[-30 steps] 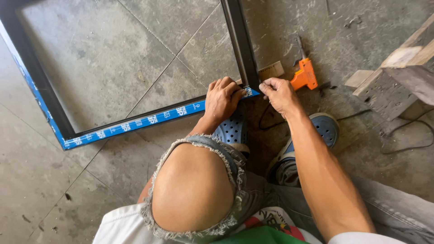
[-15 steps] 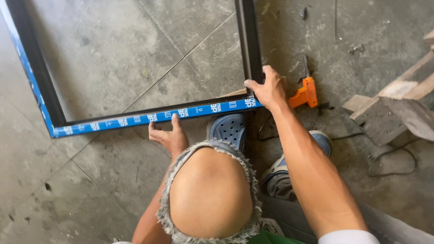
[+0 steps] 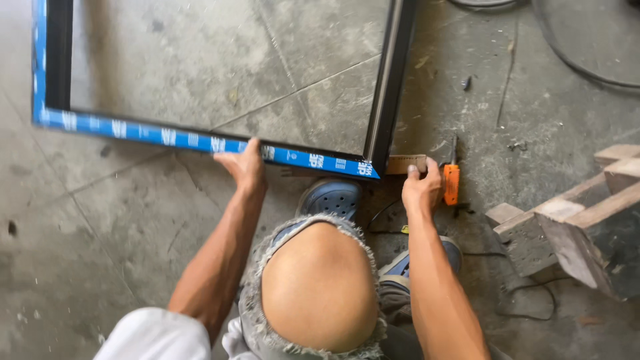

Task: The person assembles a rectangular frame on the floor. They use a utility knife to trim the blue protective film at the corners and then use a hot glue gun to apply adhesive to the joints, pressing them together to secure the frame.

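Left hand (image 3: 245,165) now on frame (image 3: 167,137); right hand (image 3: 421,187) off it

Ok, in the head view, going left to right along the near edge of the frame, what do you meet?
Blue-taped frame rail → left hand gripping that rail → frame corner → small wooden block → right hand touching the block → orange tool → wooden pieces.
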